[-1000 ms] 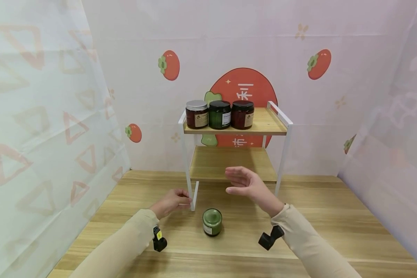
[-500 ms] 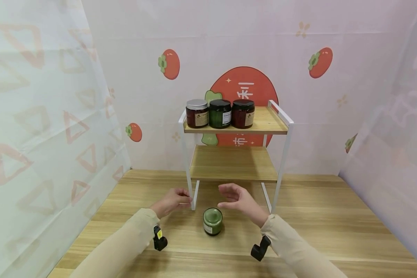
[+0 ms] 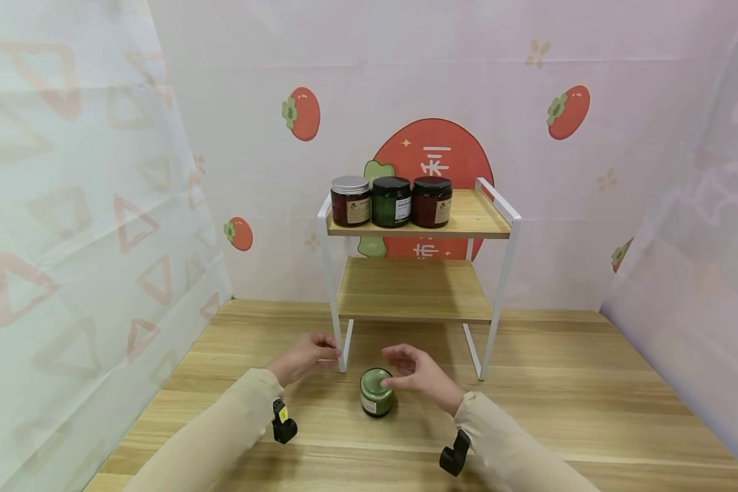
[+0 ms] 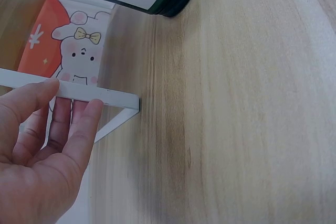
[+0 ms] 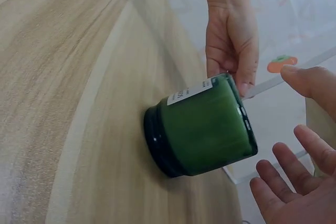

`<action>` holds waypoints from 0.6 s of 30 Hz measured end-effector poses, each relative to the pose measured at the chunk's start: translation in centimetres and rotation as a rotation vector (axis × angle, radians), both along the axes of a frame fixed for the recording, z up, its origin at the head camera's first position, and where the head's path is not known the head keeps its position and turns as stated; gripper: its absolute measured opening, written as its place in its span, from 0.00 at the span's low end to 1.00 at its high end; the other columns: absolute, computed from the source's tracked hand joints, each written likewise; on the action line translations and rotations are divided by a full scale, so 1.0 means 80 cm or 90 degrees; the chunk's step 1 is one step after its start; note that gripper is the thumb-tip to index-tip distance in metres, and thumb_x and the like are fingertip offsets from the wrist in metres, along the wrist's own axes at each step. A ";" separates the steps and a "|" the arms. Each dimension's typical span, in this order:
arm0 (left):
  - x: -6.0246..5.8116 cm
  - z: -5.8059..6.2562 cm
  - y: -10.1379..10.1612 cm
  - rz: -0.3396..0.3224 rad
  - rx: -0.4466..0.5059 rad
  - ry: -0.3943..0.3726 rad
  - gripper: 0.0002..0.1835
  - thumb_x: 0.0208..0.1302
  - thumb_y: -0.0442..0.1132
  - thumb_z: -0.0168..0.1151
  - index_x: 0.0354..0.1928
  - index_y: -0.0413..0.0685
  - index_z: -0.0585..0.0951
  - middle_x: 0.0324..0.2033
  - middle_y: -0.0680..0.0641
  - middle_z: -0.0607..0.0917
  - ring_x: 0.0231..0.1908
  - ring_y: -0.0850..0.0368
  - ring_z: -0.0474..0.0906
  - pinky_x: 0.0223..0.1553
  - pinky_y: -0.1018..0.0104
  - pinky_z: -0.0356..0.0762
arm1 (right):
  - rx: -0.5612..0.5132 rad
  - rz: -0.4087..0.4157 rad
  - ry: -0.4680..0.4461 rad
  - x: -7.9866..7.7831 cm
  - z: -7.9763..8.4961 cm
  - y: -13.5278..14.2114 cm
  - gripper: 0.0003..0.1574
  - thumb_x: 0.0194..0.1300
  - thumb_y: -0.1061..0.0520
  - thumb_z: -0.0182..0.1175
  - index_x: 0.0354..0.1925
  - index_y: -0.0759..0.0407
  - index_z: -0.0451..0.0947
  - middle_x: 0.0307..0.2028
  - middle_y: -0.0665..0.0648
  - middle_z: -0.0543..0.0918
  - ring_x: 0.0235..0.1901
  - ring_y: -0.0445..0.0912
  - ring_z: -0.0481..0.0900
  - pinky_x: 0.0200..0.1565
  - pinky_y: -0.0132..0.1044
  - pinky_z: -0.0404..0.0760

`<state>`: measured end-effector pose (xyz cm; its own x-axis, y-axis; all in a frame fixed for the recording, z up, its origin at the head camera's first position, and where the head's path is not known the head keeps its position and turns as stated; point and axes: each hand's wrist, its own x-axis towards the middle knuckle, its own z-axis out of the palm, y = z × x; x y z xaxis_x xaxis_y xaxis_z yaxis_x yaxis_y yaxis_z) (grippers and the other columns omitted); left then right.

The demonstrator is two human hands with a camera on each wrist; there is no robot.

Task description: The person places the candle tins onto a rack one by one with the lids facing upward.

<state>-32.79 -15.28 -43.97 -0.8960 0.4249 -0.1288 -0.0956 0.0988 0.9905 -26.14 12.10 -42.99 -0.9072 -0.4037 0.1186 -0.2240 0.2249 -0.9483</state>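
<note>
Green candle jar (image 3: 376,392) stands upright on the wooden tabletop (image 3: 590,410), just near of the white rack (image 3: 506,273). Right hand (image 3: 419,376) hovers at its lid, fingers spread apart and clamped on nothing. Left hand (image 3: 303,358) touches the rack's left front leg, fingers straight.

Right hand (image 5: 294,182) spread beside green jar (image 5: 202,127).

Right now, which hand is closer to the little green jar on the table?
The right hand: it is spread open right beside the green jar, almost touching. The left hand is off to the jar's left, fingers on the white rack leg.
</note>
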 end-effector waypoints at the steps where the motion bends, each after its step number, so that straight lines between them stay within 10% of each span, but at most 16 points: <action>1: 0.000 0.000 0.000 -0.001 0.001 0.000 0.06 0.65 0.27 0.58 0.41 0.33 0.73 0.36 0.47 0.78 0.43 0.53 0.80 0.58 0.48 0.77 | 0.003 -0.001 -0.002 0.000 -0.002 0.000 0.39 0.54 0.61 0.72 0.59 0.73 0.68 0.59 0.71 0.73 0.61 0.65 0.70 0.64 0.54 0.71; 18: 0.002 0.002 0.000 0.003 -0.004 0.002 0.08 0.64 0.28 0.60 0.41 0.30 0.73 0.36 0.46 0.79 0.42 0.52 0.81 0.56 0.51 0.79 | 0.006 0.025 -0.049 -0.001 -0.027 -0.008 0.42 0.50 0.62 0.74 0.61 0.70 0.67 0.56 0.63 0.76 0.57 0.56 0.74 0.61 0.50 0.75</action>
<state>-32.59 -15.25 -43.81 -0.8982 0.4205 -0.1279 -0.0921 0.1044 0.9903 -26.24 11.49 -45.11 -0.8967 -0.4403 0.0451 -0.1597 0.2268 -0.9608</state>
